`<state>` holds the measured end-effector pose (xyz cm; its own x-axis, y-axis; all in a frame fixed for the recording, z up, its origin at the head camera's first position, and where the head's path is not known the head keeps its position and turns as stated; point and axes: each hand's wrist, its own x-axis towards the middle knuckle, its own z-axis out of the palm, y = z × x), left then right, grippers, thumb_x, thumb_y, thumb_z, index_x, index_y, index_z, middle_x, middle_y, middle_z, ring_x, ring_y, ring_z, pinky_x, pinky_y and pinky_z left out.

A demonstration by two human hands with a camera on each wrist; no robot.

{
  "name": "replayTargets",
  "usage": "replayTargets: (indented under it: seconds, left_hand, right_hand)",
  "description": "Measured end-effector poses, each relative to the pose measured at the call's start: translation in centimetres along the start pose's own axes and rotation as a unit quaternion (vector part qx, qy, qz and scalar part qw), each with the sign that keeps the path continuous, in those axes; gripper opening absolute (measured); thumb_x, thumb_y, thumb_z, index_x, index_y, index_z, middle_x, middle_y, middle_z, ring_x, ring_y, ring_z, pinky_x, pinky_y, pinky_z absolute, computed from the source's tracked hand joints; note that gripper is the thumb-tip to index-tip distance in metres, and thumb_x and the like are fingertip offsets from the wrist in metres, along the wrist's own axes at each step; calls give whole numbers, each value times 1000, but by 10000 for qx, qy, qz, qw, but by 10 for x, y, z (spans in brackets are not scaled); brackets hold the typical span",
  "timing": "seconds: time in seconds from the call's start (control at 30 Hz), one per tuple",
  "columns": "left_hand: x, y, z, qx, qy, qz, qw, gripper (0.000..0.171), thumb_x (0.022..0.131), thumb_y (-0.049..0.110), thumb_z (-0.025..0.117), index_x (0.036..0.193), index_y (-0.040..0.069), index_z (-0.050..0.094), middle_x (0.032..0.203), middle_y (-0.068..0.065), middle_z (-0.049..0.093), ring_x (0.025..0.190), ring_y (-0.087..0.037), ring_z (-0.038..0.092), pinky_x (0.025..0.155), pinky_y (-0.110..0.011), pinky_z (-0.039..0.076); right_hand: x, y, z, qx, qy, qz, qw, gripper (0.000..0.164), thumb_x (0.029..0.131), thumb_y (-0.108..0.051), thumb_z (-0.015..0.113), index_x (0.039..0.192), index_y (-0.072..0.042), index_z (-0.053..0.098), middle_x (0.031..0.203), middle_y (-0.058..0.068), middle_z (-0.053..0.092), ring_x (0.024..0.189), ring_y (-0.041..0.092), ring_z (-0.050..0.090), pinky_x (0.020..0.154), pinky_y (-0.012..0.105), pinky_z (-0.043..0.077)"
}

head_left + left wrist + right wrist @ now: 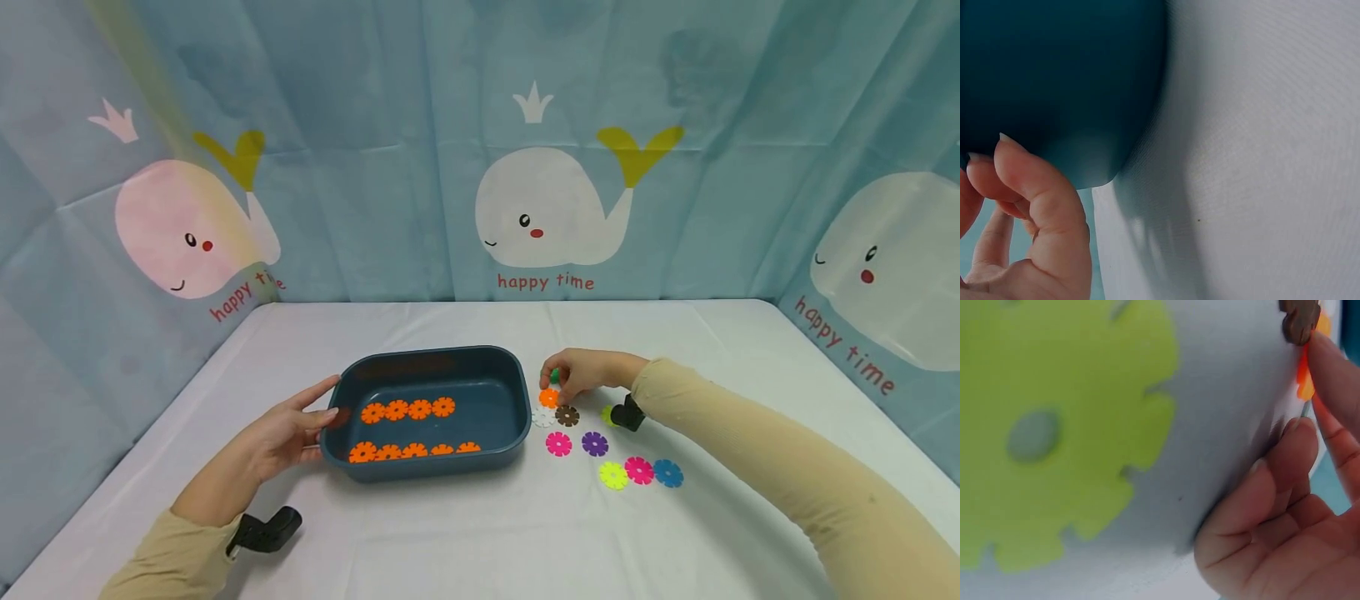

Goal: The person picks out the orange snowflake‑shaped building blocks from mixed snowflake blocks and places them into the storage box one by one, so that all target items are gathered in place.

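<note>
My left hand (288, 429) grips the left end of a dark blue plastic tub (431, 471), thumb at the rim and fingers along the outside wall. Inside lie two rows of orange notched discs (408, 409), several in each. Beyond the tub's right end, the thumb and fingertips of my right hand (587, 371) pinch another orange notched disc (550, 398). A brown disc (567, 416) and a white one (543, 417) lie right beside it, with a green piece (555, 376) partly hidden behind the fingers. In the right wrist view a yellow-green disc (1085, 444) looms close to the camera.
Nearer me on the white tablecloth (480, 533) lie pink (558, 444), purple (595, 444), yellow (613, 476), second pink (639, 471) and blue (668, 473) discs. A black wrist camera (628, 413) partly covers the yellow-green disc. Behind the table hangs a whale-print curtain (390, 208).
</note>
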<state>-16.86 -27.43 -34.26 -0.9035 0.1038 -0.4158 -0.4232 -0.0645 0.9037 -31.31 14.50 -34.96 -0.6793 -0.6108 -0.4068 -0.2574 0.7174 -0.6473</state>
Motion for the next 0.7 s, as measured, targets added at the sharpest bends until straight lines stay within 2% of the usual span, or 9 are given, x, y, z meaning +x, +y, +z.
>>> replayTargets:
  seconds: [0.3,0.43,0.57,0.7]
  left_hand:
    - [-1,-1,2,-32,61,27,10000,74,97,7,58,157,20,16,98,-1,63,80,-19,51,69,-29,52]
    - [-1,-2,2,-43,106,17,9999,74,97,7,58,157,20,16,97,-1,64,80,-18,52,70,-29,53]
    - [-1,-2,1,-13,118,15,9999,73,98,6,56,157,19,15,97,-1,63,78,-18,51,70,-30,53]
    - [-1,-1,2,20,131,32,9999,73,98,7,56,157,19,15,97,0,63,79,-18,51,69,-29,53]
  right_hand:
    - [-3,-5,3,109,136,213,9996,15,84,5,68,92,-4,60,78,6,49,69,18,46,61,24,39]
    - [-5,-4,2,306,271,387,9984,8,86,2,67,86,-4,61,80,7,55,72,19,49,64,26,42]
    - [-8,-7,-6,434,317,489,9974,6,89,-3,67,86,-3,63,84,6,60,76,19,53,68,28,47]
    - [-14,-21,-19,609,262,347,9972,4,91,-3,66,92,0,64,84,5,64,76,18,57,69,29,49]
